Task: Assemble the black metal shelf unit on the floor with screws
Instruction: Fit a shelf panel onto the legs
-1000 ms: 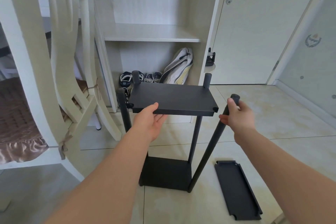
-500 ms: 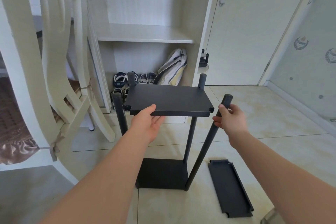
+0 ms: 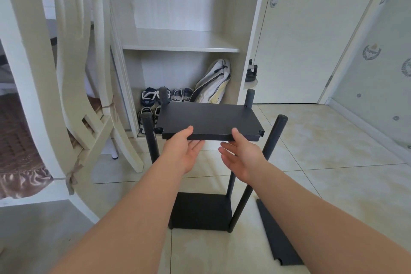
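The floor of pale glossy tiles [image 3: 333,162] lay in front of an open cream wooden cabinet [image 3: 182,40], and the half-built unit stood on it.

The left hand [image 3: 182,151] held the flat black metal shelf panel [image 3: 209,120] at its front edge, thumb on top and fingers beneath. The right hand [image 3: 242,155] had just left the tilted black round pole at the front right [image 3: 275,133], which it gripped a moment earlier, and had come in under the same front edge. Its thumb lay at the edge and its fingers were spread and loose, not yet closed on anything.

The panel was in the air, about level, between the four poles and high above the black square base plate [image 3: 200,211]. The freed pole leaned outward, apart from the notch at the panel's right corner. I judge that both hands were now needed to settle the panel, and the leaning pole must be brought back before any screw goes in. A second long black panel [image 3: 278,238] lay on the tiles at the right.
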`<state>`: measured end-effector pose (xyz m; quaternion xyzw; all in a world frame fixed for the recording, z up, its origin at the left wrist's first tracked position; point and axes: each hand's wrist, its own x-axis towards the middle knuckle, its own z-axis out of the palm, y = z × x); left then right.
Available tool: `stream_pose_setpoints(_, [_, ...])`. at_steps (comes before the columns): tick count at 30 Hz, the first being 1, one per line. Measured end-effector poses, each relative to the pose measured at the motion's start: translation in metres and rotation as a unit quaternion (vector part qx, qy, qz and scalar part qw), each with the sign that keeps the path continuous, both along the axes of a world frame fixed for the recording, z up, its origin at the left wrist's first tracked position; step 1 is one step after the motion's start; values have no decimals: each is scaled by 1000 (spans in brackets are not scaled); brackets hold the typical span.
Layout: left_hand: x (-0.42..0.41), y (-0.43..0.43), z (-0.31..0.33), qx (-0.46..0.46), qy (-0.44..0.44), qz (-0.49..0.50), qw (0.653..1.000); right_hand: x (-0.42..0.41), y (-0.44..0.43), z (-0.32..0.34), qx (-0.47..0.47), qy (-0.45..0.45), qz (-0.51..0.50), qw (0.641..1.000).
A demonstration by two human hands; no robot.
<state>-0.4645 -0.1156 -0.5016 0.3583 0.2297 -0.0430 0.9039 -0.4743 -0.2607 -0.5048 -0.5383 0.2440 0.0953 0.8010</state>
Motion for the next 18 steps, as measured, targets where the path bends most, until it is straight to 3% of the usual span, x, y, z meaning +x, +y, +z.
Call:
stream_pose_setpoints(6, [-2,10,-1,93,34,-64,993,13,14,-5,77,-5,-69,995])
stream_pose_setpoints(10, [-17,37,-1,218,157,-162,949,15,17,-7,63,-4,-80,995])
stream_pose_setpoints(13, [-19,58,-8,327,210,-36,921,17,18,-7,55,-2,-83,995])
stream_pose_setpoints(15, [-16,68,-12,395,167,53,902,18,19,-8,51,-2,-82,995])
stream_pose_setpoints(18, [-17,68,-13,461,70,40,884,18,20,-10,48,-2,-75,996])
